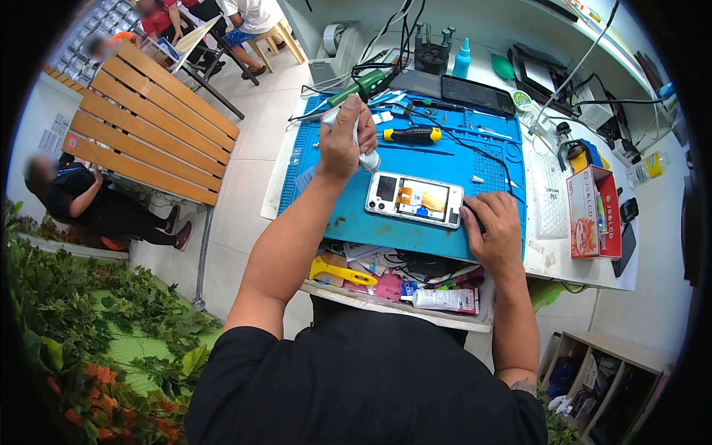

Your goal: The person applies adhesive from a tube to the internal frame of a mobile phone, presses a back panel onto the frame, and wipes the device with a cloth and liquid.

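Note:
My left hand (345, 137) is closed around a white, crumpled tube-like item (368, 158), held above the upper left part of an opened white phone (415, 199). The phone lies on a blue repair mat (348, 215), with orange flex parts and a screen-like panel showing inside. My right hand (495, 226) rests at the phone's right end, fingertips touching near its edge, fingers bent and apart. Behind the phone are a yellow-black screwdriver (411, 135), a green-handled tool (354, 89) and a black cable.
An open drawer of tubes and tools (445, 299) sits below the mat. A red box (593, 211), blue bottle (461, 59) and dark tablet (477, 94) surround it. Other people (89, 196) are at left and back, near an orange slatted panel (148, 126).

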A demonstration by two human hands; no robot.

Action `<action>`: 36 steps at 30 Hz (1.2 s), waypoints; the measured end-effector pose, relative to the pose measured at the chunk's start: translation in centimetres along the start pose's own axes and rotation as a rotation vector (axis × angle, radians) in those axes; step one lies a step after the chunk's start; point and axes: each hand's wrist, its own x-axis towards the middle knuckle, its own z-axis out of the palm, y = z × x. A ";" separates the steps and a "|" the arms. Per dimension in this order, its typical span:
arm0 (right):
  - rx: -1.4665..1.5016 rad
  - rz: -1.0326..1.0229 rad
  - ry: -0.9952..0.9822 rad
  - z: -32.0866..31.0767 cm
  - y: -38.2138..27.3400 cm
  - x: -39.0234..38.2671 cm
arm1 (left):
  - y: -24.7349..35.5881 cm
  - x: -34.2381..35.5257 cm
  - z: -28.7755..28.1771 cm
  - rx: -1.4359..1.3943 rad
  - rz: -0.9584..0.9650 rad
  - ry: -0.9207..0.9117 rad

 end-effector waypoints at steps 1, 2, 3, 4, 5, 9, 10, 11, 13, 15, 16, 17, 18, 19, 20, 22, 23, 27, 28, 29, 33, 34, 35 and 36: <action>0.000 0.001 0.000 0.0 0.0 0.0 | 0.0 0.0 0.0 0.008 0.003 0.005; 0.008 0.014 -0.013 -0.1 0.0 -0.1 | 0.0 0.0 0.0 0.008 0.003 0.005; 0.016 0.028 -0.027 -0.1 0.0 -0.1 | 0.1 0.0 0.0 0.009 -0.001 0.007; 0.017 0.029 -0.027 -0.1 0.0 -0.1 | 0.1 0.0 0.0 0.009 -0.005 0.008; 0.014 0.024 -0.013 0.0 0.0 -0.1 | 0.1 0.0 -0.1 0.010 -0.006 0.008; 0.007 0.015 0.003 0.0 -0.1 0.0 | 0.3 -0.3 -0.4 0.018 -0.027 0.020; 0.007 0.016 0.002 0.0 -0.1 0.0 | 0.3 -0.3 -0.4 0.019 -0.028 0.022; 0.008 0.018 0.000 0.0 0.0 0.0 | 0.3 -0.4 -0.4 0.019 -0.029 0.022; 0.009 0.020 -0.003 0.0 0.0 -0.1 | 0.3 -0.5 -0.5 0.026 -0.020 0.005; 0.005 0.019 0.001 0.0 0.0 -0.1 | 0.3 -0.6 -0.5 0.022 -0.023 0.002; 0.006 0.019 0.000 0.0 0.0 -0.1 | 0.4 -0.7 -0.5 0.018 -0.026 -0.002; 0.007 0.020 -0.001 0.0 0.0 -0.1 | 0.4 -0.8 -0.5 0.018 -0.026 -0.001; 0.008 0.022 -0.002 0.1 0.0 -0.1 | 0.5 -0.9 -0.4 0.030 -0.020 -0.001; 0.010 0.021 -0.003 0.0 -0.1 -0.1 | 0.6 -1.1 -0.4 0.041 -0.014 0.000; 0.007 0.020 -0.001 0.0 -0.1 -0.1 | 0.7 -1.3 -0.4 0.042 -0.014 0.001; 0.003 0.020 0.000 0.0 -0.1 -0.1 | 0.7 -1.6 -0.3 0.045 -0.015 0.016; 0.006 0.019 -0.003 0.1 0.0 -0.1 | 0.7 -1.7 -0.3 0.045 -0.016 0.016; 0.004 0.020 -0.005 0.1 0.0 -0.2 | 0.8 -2.3 -0.4 0.051 0.001 0.022; 0.006 0.020 -0.006 0.1 0.0 -0.1 | 0.8 -2.4 -0.4 0.048 -0.006 0.026; 0.007 0.018 -0.005 0.2 0.0 -0.1 | 0.8 -2.5 -0.6 0.049 -0.007 0.028; 0.002 0.019 -0.001 0.1 0.0 -0.2 | 0.8 -2.9 -0.5 0.004 -0.001 0.031; 0.004 0.020 -0.002 0.2 0.0 -0.2 | 0.9 -3.2 -0.5 0.034 -0.008 0.021; 0.000 0.018 -0.001 0.2 0.0 -0.2 | 1.0 -3.4 -0.6 0.035 -0.010 0.022; -0.004 0.016 0.001 0.2 0.0 -0.2 | 1.0 -3.5 -0.6 0.039 -0.006 0.016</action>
